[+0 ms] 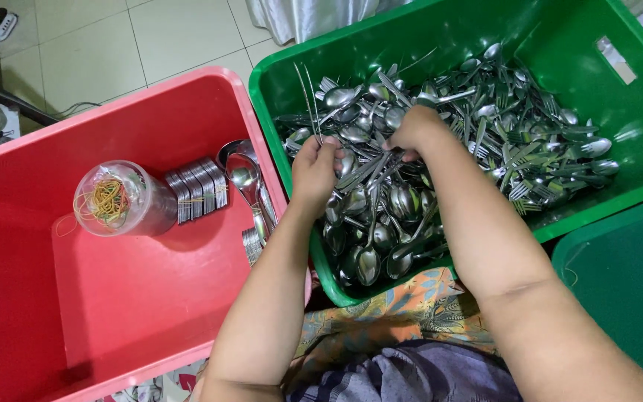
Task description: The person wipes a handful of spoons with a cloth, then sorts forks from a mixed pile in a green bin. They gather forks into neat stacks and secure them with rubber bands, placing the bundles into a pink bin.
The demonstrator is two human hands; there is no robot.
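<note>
Your left hand [314, 170] grips thin steel cutlery handles [309, 100]; just beside it your right hand [414, 132] curls into the shiny steel spoon-and-fork heap [485, 141], its grasp hidden.

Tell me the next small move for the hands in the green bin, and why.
Probably lift the left hand with its gathered cutlery toward the red bin: it already grips a few pieces, the right hand rests on the pile, and a bundled stack lies there.

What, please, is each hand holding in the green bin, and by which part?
The left hand holds a few thin utensils at their lower ends. The right hand is buried in the cutlery; its hold cannot be told.
</note>
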